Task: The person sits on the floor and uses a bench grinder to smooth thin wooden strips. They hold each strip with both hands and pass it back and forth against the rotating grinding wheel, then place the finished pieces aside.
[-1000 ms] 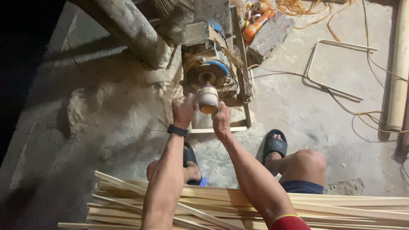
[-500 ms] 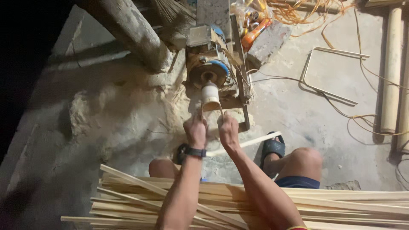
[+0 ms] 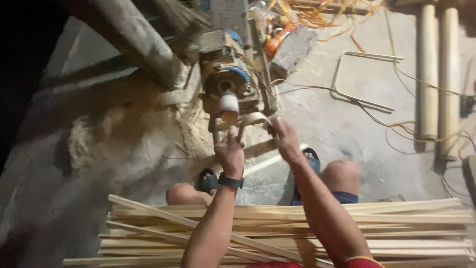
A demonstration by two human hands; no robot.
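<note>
My left hand [image 3: 230, 153], with a black watch on the wrist, grips one end of a thin bamboo strip [image 3: 254, 119]. My right hand [image 3: 285, 140] holds the other end. The strip is bowed and sits just below the pale sanding drum [image 3: 228, 106] of a small motor machine [image 3: 225, 74] on the floor. Whether the strip touches the drum I cannot tell. A stack of long bamboo strips [image 3: 386, 223] lies across my lap, beneath both forearms.
A heap of sawdust [image 3: 111, 136] lies left of the machine. Thick bamboo poles [image 3: 429, 74] lie at the right, with cables and a bent wire frame [image 3: 364, 101] on the concrete. Orange bottles [image 3: 275, 42] stand behind the machine. My sandalled feet [image 3: 311, 158] flank a loose strip.
My hands were at the drum, drew back toward me, and have now come up to it again with the strip bent between them. The view has shifted closer.
</note>
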